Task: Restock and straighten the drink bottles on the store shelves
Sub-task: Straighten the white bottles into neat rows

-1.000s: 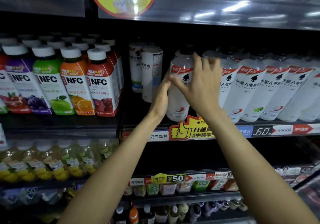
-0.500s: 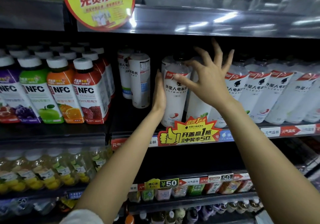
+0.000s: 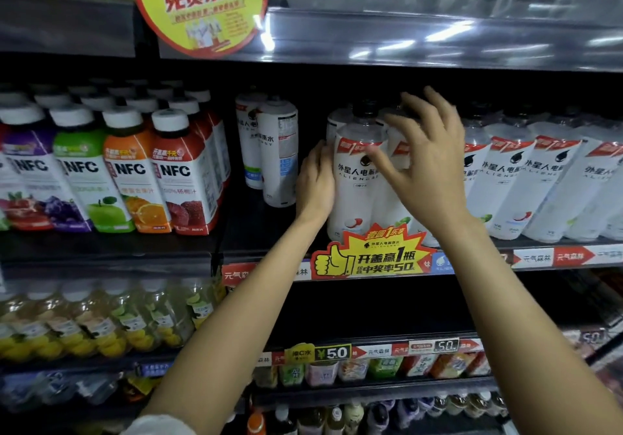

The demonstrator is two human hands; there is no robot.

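A: Hands, nearest first?
B: Left hand [image 3: 315, 183] lies flat against the white bottle [image 3: 357, 178] at centre frame, fingers straight, tips hidden behind it. Right hand [image 3: 426, 165] is in front, fingers spread wide, blurred, holding nothing.
A: Behind?
B: The bottle row's [image 3: 515, 185] caps are lost in shadow; the right end is cut off.

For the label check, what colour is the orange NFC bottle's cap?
White, on the orange NFC bottle; head view.
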